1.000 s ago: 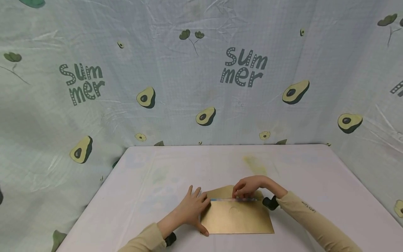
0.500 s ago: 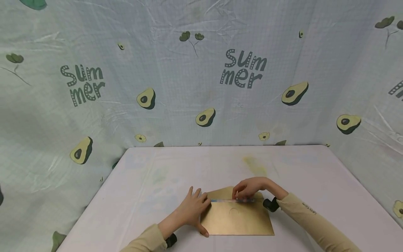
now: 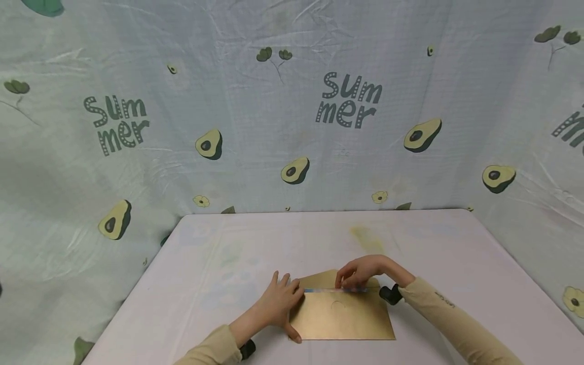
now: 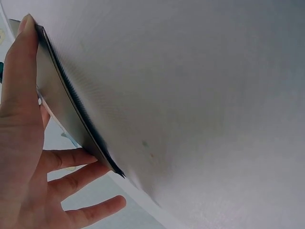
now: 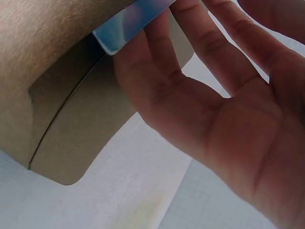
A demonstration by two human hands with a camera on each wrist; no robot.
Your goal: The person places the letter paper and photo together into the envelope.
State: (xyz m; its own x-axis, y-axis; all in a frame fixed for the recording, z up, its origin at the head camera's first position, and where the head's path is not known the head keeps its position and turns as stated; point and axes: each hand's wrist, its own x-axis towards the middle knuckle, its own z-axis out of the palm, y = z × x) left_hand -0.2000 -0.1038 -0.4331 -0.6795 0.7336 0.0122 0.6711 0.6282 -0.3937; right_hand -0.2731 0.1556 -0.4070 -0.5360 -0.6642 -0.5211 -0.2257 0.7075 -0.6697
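left hand (image 3: 279,303): fingers spread flat, pressing the left edge of the envelope (image 3: 342,317) down; nothing pinched in its grip.
envelope: gold-brown, lying flat on the surface (image 3: 219,263) near its front edge, between both hands.
flap (image 3: 326,280): open, pointing away from the person; not yet folded down or sealed, as I judge it.
adhesive strip (image 3: 339,290): bluish, along the fold line.
right hand (image 3: 360,274): fingertips curled, pinching the strip; peeling looks only begun.
contents: the pocket's inside is hidden; cannot tell.
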